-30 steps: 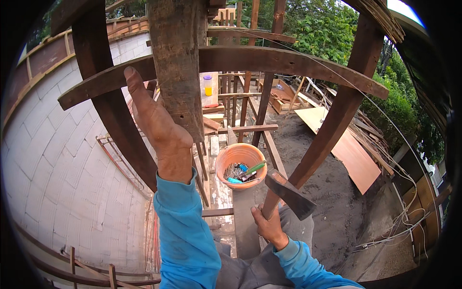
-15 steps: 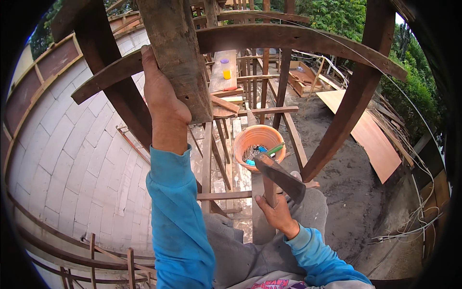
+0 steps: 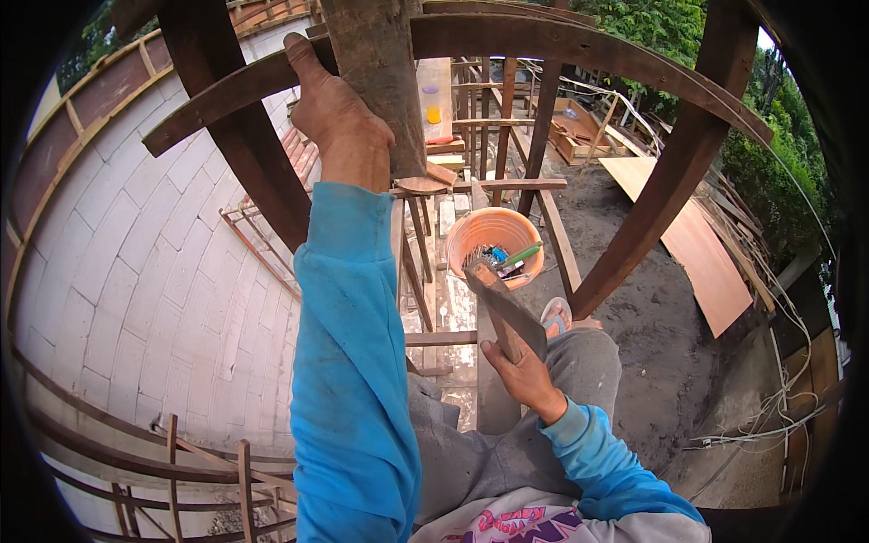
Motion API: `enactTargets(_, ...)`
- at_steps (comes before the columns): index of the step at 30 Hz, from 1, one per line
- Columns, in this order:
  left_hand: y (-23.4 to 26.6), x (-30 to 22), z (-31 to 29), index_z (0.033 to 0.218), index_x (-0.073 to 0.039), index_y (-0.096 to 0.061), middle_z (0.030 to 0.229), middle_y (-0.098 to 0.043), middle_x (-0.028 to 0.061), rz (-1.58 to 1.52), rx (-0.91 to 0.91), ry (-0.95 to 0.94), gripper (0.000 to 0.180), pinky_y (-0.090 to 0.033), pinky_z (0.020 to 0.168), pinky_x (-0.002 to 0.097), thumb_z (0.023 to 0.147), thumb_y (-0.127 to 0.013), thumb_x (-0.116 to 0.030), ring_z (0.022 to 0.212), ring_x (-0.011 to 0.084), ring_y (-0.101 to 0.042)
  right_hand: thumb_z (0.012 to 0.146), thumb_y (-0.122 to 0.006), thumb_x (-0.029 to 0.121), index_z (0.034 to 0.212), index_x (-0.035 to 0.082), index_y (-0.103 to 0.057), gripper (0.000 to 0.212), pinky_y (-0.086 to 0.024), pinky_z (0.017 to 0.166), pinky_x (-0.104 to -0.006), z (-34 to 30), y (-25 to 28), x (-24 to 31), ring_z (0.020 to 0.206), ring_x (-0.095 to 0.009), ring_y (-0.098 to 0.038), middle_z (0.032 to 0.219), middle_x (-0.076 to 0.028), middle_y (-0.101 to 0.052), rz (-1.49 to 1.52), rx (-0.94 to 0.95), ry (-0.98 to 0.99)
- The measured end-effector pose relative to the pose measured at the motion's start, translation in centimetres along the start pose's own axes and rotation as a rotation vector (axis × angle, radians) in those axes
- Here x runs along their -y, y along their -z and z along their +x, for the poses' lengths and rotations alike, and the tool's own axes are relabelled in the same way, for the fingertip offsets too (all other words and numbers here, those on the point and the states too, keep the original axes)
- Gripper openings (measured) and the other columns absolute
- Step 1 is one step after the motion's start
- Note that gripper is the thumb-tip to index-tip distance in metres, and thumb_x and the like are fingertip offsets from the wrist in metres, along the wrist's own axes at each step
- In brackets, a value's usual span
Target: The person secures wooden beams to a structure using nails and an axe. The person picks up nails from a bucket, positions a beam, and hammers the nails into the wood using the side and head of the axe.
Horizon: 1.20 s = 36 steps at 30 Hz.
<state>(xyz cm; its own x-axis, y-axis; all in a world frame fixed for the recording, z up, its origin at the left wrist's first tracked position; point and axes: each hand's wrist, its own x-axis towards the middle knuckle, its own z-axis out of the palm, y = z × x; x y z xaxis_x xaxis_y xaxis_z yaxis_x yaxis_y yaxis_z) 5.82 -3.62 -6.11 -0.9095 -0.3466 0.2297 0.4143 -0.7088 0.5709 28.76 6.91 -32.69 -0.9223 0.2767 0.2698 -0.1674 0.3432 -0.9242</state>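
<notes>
My left hand (image 3: pixel 342 122) is raised and closed on the left edge of a broad, weathered wooden plank (image 3: pixel 378 90). Its thumb points up; the other fingers are hidden behind the wood. A dark crossbeam (image 3: pixel 561 41) meets the plank near its upper part. Low in front of my lap, my right hand (image 3: pixel 527 378) wraps round the wooden handle of a hatchet (image 3: pixel 509 306) with a dark metal head. Just beyond that head sits an orange bucket (image 3: pixel 460 233) with nails, a green-handled tool (image 3: pixel 520 258) and blue items inside.
Dark upright posts (image 3: pixel 665 199) frame me on both sides. A pale block wall (image 3: pixel 136 281) runs along the left. On the right, a plywood sheet (image 3: pixel 692 258) lies on bare soil near loose cables (image 3: pixel 769 421). Farther off are a cup of orange liquid (image 3: pixel 433 115) and a wooden box (image 3: pixel 577 136).
My left hand and the plank appear higher and farther right. The hatchet head has shifted slightly left and its blade is turned more edge-on. My sandalled foot now shows beside it.
</notes>
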Motion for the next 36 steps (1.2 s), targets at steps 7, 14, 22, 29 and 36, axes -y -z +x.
enactTargets(7, 0.3, -0.2, 0.0, 0.125, -0.009, -0.058, 0.126, -0.063, 0.0072, 0.009, 0.147, 0.073, 0.062, -0.042, 0.101, 0.0466, 0.090, -0.054, -0.060, 0.111, 0.0277, -0.060, 0.094, -0.065, 0.021, 0.064, 0.004, -0.049, 0.038, -0.030, 0.051, -0.0306, 0.3, 0.9, 0.2, 0.055, -0.008, -0.034, 0.057, 0.002, -0.039, 0.052, -0.057, -0.048)
enactTargets(14, 5.0, 0.4, 1.2, 0.135, -0.007, -0.048, 0.135, -0.055, 0.0158, 0.330, 0.427, -0.118, 0.052, -0.041, 0.104, 0.0503, 0.101, -0.037, -0.044, 0.123, 0.0341, -0.052, 0.097, -0.062, 0.025, 0.080, 0.003, -0.057, 0.028, -0.036, 0.055, -0.0246, 0.3, 3.7, -1.5, 0.059, -0.006, -0.040, 0.060, 0.006, -0.043, 0.261, -0.076, -0.324)
enactTargets(22, 15.4, 16.0, 0.6, 0.113, -0.004, -0.060, 0.095, -0.065, 0.0063, 0.456, 0.285, 0.312, 0.033, -0.049, 0.073, 0.0299, 0.093, -0.062, -0.030, 0.084, 0.0157, -0.060, 0.098, -0.058, 0.024, 0.072, 0.012, -0.042, 0.033, -0.031, 0.038, -0.0242, 1.7, 6.2, 0.2, 0.041, -0.006, -0.035, 0.053, 0.004, -0.037, 0.916, 0.004, -0.679)
enactTargets(29, 24.3, 31.0, -2.5, 0.094, -0.002, -0.069, 0.079, -0.069, 0.0074, 1.162, 0.721, 0.453, 0.020, -0.049, 0.062, 0.0271, 0.083, -0.071, -0.018, 0.071, 0.0137, -0.064, 0.103, -0.041, 0.028, 0.073, 0.014, -0.040, 0.033, -0.033, 0.036, -0.0250, 2.3, 10.0, -1.7, 0.038, -0.005, -0.031, 0.050, 0.006, -0.032, 1.651, 0.099, -0.832)
enactTargets(36, 23.9, 36.4, -3.3, 0.093, -0.013, -0.076, 0.088, -0.072, 0.0104, 1.721, 1.014, 0.110, 0.016, -0.053, 0.077, 0.0411, 0.082, -0.065, -0.018, 0.082, 0.0301, -0.069, 0.104, -0.034, 0.031, 0.077, 0.015, -0.039, 0.032, -0.035, 0.037, -0.0262, 2.3, 11.4, -3.0, 0.038, -0.006, -0.031, 0.052, 0.005, -0.033, 1.816, -0.272, -0.726)
